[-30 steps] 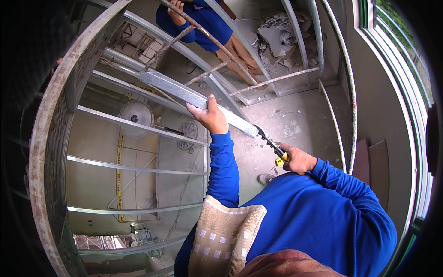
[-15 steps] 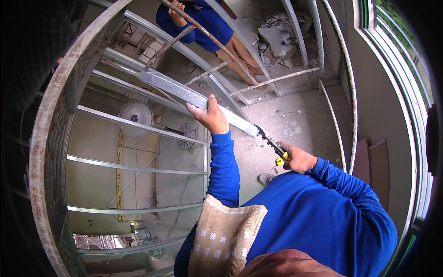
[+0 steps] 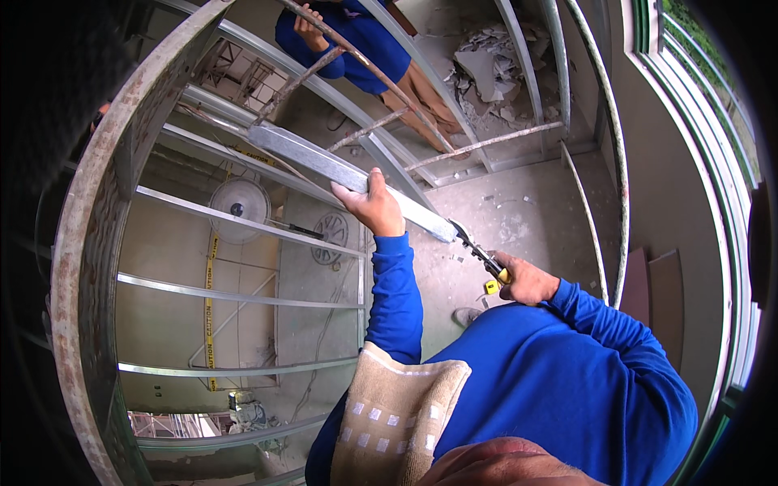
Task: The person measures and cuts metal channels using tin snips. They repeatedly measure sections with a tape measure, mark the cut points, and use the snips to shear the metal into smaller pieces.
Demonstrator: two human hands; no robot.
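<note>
A long grey metal stud (image 3: 312, 155) slants across the middle, from the upper left down to the right. My left hand (image 3: 379, 209) is closed around it near its nearer end, thumb along the top. My right hand (image 3: 528, 280) grips tin snips (image 3: 480, 253) with black and yellow handles. Their jaws sit at the stud's near end; whether the blades are apart is too small to tell. A yellow tape measure (image 3: 490, 287) shows just beside the right hand.
A rusty scaffold frame (image 3: 77, 243) curves along the left, with metal ceiling channels (image 3: 243, 289) beyond. Rusty bars (image 3: 486, 146) cross ahead. Below are a round white fan (image 3: 240, 209), a co-worker in blue (image 3: 365, 49) and a heap of broken board (image 3: 486, 73). A window (image 3: 689, 105) lines the right.
The stud, my left hand and the snips have shifted very slightly to the right. Both hands keep their grips.
</note>
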